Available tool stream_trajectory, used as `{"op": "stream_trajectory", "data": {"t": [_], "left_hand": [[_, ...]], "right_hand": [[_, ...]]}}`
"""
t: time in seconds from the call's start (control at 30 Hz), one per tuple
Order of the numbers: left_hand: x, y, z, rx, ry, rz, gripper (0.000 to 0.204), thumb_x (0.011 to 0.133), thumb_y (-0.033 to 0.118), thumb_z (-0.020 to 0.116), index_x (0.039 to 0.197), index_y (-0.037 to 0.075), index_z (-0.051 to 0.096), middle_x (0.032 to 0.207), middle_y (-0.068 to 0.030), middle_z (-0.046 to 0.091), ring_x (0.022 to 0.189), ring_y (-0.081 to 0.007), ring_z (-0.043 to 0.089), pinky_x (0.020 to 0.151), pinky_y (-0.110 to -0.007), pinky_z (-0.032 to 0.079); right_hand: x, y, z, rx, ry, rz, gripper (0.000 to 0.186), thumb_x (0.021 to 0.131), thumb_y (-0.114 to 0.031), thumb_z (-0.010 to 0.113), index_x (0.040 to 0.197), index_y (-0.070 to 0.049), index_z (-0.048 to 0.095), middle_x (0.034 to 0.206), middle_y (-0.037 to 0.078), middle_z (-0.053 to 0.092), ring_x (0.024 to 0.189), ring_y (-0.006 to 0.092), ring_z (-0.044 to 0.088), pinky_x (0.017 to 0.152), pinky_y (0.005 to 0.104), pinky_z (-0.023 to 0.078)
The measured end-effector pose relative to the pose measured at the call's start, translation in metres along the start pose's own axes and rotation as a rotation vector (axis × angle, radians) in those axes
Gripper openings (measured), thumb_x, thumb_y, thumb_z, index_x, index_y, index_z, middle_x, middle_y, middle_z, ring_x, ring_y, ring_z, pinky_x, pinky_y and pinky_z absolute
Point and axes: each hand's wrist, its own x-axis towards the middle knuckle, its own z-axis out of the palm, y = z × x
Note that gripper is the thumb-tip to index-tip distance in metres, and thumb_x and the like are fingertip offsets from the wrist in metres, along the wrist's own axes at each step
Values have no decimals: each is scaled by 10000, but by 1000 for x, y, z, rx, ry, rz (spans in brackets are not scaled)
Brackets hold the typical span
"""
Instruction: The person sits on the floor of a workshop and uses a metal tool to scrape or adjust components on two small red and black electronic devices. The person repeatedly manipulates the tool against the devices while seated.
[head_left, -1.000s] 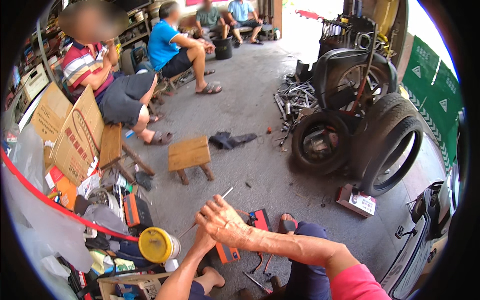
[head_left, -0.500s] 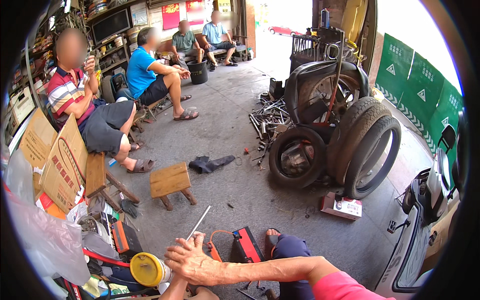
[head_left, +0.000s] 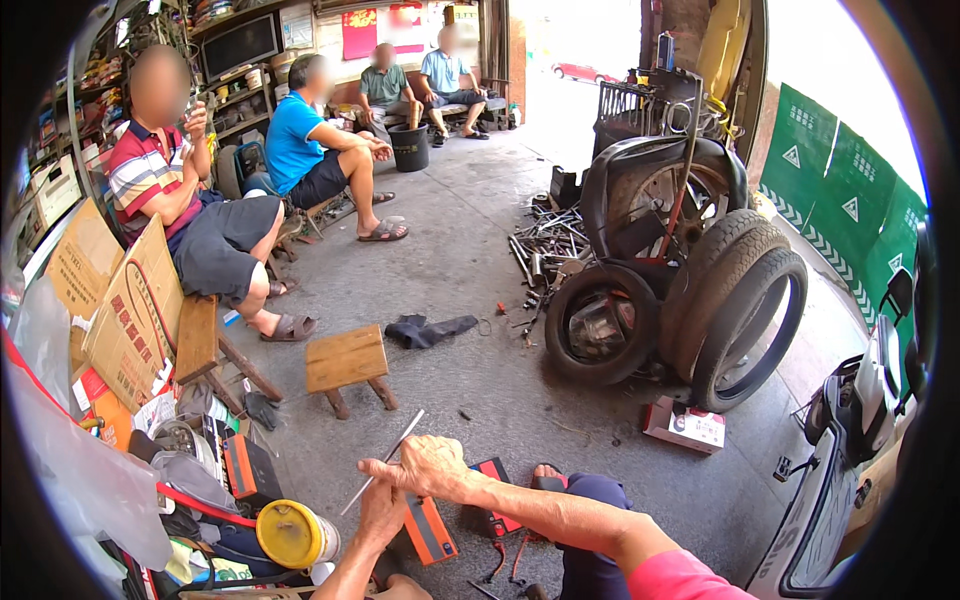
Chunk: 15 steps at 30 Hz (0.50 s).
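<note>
My right hand (head_left: 432,466) is closed at the lower middle of the head view, across the top of my left hand (head_left: 382,508), which is closed too. A thin pale metal rod (head_left: 354,496) passes slantwise through this grip, its upper end sticking out beyond my fingers; which fingers bear on it is partly hidden. Below them lie an orange and black box (head_left: 428,532) and a red and black box (head_left: 501,512) with cables and clips (head_left: 510,560) on the floor.
A wooden stool (head_left: 345,362), a dark cloth (head_left: 430,328), cardboard (head_left: 130,320), a yellow-lidded bucket (head_left: 290,532), heaped tools (head_left: 530,245), tyres (head_left: 750,330), a small carton (head_left: 685,430) and a white scooter (head_left: 810,500) surround me. Several people (head_left: 310,150) sit along the left and back.
The view has tilted up since a second ago. Over the last half second my hands have risen and shifted right, and the rod still slants between them.
</note>
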Motion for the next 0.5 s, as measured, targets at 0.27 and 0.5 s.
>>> {"op": "stream_trajectory", "data": {"t": [0.27,0.5], "left_hand": [[2,-12,4,-23,-76,83,363,941,170,506,1252,-14,467,1088,-280,585,1085,-433,566,854,-475,460],[1,-8,-13,107,28,-58,348,918,252,530,1195,42,511,1166,-217,588,1107,-377,570,875,-454,461]], "right_hand": [[1,0,32,187,76,47,996,673,-824,593,962,128,564,833,308,645,823,404,680,708,458,538],[13,0,44,173,-17,-199,729,844,-685,529,1032,17,585,835,270,645,829,445,643,702,508,501]]}}
